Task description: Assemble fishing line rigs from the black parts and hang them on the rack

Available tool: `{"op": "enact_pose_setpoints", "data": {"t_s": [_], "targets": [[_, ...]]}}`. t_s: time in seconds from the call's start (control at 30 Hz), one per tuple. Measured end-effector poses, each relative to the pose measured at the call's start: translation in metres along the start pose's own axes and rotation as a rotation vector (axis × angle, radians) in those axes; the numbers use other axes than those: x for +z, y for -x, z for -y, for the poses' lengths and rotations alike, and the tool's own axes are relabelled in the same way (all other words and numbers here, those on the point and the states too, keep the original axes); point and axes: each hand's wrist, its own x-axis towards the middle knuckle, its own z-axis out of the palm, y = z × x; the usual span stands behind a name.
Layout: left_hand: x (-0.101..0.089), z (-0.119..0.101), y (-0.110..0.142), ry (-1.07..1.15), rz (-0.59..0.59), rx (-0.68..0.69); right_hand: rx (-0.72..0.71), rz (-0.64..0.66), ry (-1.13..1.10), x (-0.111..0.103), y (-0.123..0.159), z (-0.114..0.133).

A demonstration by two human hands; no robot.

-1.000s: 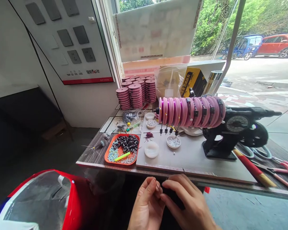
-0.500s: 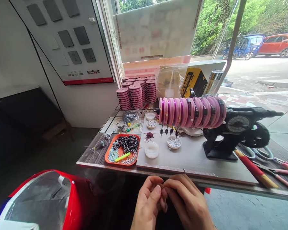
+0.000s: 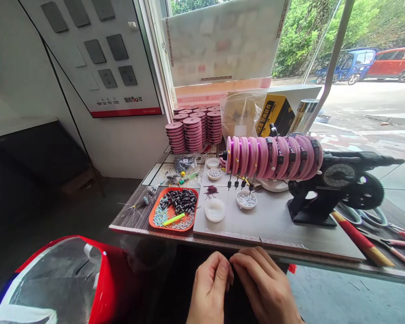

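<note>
My left hand (image 3: pixel 211 288) and my right hand (image 3: pixel 265 285) meet below the table's front edge (image 3: pixel 229 245), fingertips pinched together on something too small to make out. A row of pink spools (image 3: pixel 273 157) sits on the shaft of a black hand-crank winder (image 3: pixel 337 184) on the table beyond my hands. Small black pieces hang under the left spools. An orange tray (image 3: pixel 173 211) of dark parts, small springs and a yellow-green stick lies to the left of my hands.
Stacks of pink spools (image 3: pixel 194 132) stand at the back by the window. Two small white dishes of beads (image 3: pixel 246 199), a white lid (image 3: pixel 215 210), a red-handled tool (image 3: pixel 361 238) and pink scissors (image 3: pixel 403 238) lie on the table. A red and black object (image 3: pixel 70 279) is at lower left.
My fingers have shifted slightly while staying pinched together below the table edge; the view has drifted a little to the left. Nothing on the table has moved.
</note>
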Motion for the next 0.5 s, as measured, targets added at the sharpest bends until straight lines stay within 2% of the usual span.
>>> {"op": "enact_pose_setpoints", "data": {"t_s": [0.2, 0.5], "targets": [[-0.003, -0.001, -0.001, -0.069, -0.021, 0.030, 0.016, 0.015, 0.033, 0.009, 0.007, -0.004], [-0.006, -0.010, 0.001, -0.291, -0.068, 0.055, -0.123, 0.096, 0.215, 0.000, -0.004, -0.001]]}}
